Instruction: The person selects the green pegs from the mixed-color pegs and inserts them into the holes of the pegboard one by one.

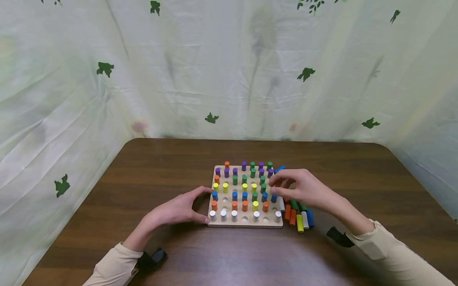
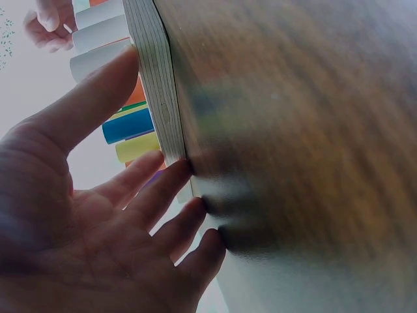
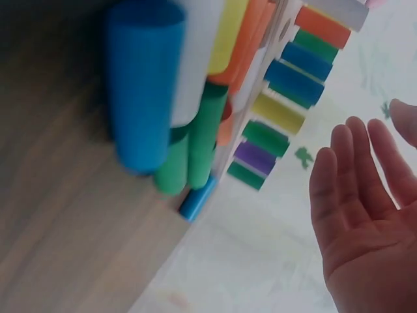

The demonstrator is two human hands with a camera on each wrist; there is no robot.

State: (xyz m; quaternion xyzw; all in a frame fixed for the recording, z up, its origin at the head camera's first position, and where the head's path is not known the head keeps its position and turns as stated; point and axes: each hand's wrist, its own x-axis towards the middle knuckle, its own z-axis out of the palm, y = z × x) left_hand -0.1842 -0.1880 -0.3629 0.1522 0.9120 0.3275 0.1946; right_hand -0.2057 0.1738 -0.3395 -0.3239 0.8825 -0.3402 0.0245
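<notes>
On the brown wooden table (image 1: pixel 171 159), as the head view shows, there lies a pale pegboard (image 1: pixel 229 226) with many upright coloured pegs in its holes, in front of the person. The front row has white pegs (image 1: pixel 234 215), with two bare holes among them. At the left edge of the board is the left hand (image 1: pixel 175 208), its thumb and fingers well spread and touching the side. The right hand (image 1: pixel 305 188) is over the right edge, thumb and forefinger parted by a small gap; whether they touch the nearest standing pegs, I cannot tell. Just beside this edge, partly under the right hand, loose pegs (image 1: pixel 299 223) of several colours lie in a group. In the left wrist view, the left thumb rests near the front corner, and the fingers, slightly bent and loose, meet the side of the board and the table; the hand is not closed around anything. In the right wrist view, the right fingers are rather straight, the palm is bare, and I see no peg in it; a big blue peg (image 3: pixel 146 91) lies nearest to the camera, blurred.
</notes>
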